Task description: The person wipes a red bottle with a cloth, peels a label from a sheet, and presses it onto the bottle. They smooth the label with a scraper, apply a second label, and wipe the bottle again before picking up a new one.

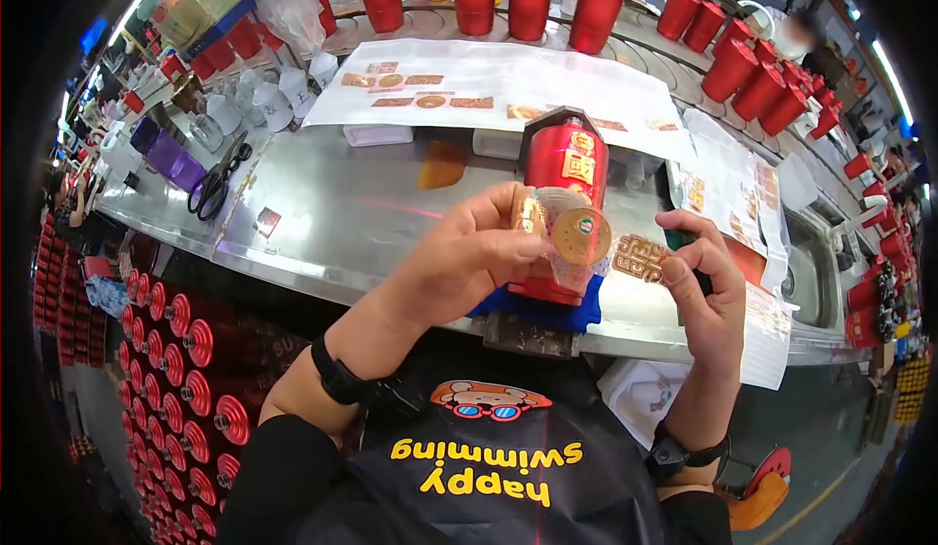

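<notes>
A clear decal strip (pixel 583 236) is stretched between my hands, with a round gold emblem in its middle and gold lattice patterns at the sides. My left hand (pixel 469 242) pinches its left end between thumb and fingers. At the right end, the thumb and fingers of my right hand (pixel 705 276) are closed on the strip's edge. Behind the strip is a shiny red bottle (pixel 559 146) with gold characters, partly hidden by it. The bottle rests in a dark holder (pixel 528 338) padded with blue cloth (pixel 489 303) at the bench's front edge.
White decal sheets (pixel 489 66) lie across the metal bench (pixel 322 203). Black scissors (pixel 217 182) and a purple box (pixel 166 152) are at left. Several red bottles (pixel 529 3) stand on the conveyor behind. Stacked red bottles (pixel 186 389) fill the lower left; a sink (pixel 816 272) is at right.
</notes>
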Demonstrator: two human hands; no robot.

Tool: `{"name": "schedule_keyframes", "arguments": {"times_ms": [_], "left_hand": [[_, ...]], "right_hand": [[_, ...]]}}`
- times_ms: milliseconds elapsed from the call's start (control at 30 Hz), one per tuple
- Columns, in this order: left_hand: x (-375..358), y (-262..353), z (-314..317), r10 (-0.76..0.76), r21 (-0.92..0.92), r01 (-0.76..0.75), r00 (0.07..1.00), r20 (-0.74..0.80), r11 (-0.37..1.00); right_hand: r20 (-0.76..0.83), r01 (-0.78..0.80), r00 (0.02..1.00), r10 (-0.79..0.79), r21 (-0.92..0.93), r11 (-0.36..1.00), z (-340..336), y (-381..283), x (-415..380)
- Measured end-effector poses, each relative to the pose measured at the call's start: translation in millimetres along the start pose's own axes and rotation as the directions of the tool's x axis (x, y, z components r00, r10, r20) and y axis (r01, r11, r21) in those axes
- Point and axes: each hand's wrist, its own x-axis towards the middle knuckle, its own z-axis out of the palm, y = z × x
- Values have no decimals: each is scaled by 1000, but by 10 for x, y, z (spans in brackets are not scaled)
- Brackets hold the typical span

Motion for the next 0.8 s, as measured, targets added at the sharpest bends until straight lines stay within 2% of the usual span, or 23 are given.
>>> {"name": "schedule_keyframes", "arguments": {"times_ms": [100,200,500,800], "left_hand": [[-19,-81,-48,-5,-22,4,999,-46,1000],[-36,-63,12,26,33,-23,996,-82,999],[-106,-47,9,79,176,-65,994,-72,982],[-156,9,28,-63,253,88,993,-103,963]], "right_hand": [[-9,-6,1000,6,-19,1000,21,13,-15],[-21,3,1000,-3,-28,1000,32,21,-25],[-32,7,999,-10,-75,997,64,1,-42],[-43,-8,999,3,-117,993,53,16,-88]]}}
